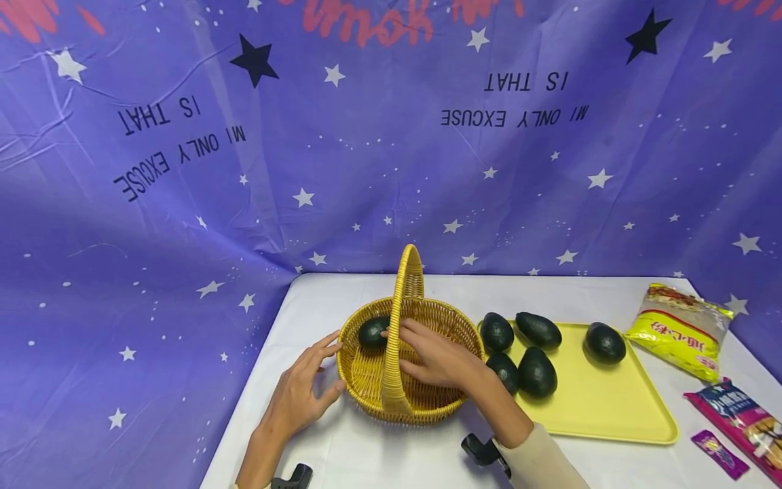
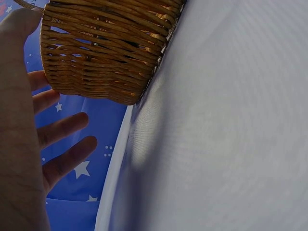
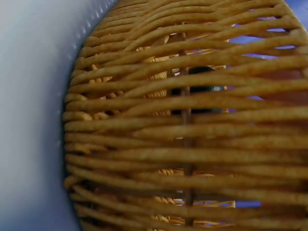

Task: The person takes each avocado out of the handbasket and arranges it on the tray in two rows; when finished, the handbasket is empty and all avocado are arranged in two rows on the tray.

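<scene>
A yellow wicker basket with a tall arched handle stands on the white table, holding a dark green avocado at its left side. My right hand reaches over the rim into the basket. Its fingertips are beside the avocado, partly hidden by the handle, with the thumb apart from it. Through the weave in the right wrist view, part of the avocado shows dark. At the basket's left rim, my left hand touches with spread fingers. The left wrist view shows its fingers extended below the basket wall.
Right of the basket is a yellow tray bearing several avocados. Beyond it lie a yellow food bag, a pink and blue snack packet and a small purple packet. A purple star-printed cloth hangs behind the table.
</scene>
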Tool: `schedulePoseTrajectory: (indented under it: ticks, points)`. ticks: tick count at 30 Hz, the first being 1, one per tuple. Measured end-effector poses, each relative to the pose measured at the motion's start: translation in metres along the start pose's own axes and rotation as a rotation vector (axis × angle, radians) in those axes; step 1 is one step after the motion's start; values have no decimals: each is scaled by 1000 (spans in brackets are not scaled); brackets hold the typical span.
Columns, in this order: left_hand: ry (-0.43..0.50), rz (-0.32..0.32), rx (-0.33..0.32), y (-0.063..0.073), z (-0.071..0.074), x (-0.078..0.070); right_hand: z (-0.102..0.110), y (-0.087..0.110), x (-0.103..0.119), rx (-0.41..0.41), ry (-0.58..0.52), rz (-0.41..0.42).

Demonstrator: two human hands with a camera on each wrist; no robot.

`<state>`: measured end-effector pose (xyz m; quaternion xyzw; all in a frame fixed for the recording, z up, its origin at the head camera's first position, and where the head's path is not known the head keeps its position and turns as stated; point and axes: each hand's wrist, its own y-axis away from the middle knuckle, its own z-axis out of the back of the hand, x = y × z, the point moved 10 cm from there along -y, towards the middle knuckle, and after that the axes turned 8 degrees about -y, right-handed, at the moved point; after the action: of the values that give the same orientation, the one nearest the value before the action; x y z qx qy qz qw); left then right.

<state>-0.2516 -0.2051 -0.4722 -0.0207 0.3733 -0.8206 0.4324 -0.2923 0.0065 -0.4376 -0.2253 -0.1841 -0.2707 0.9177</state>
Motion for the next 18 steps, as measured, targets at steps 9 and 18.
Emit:
schedulePoseTrajectory:
  ticks: [9, 18]
  points:
    - [-3, -2, 0, 0, 0, 0, -9, -10, -6, 43, -42, -59]
    - [8, -1, 3, -1, 0, 0, -19, -20, -10, 85, -49, -70]
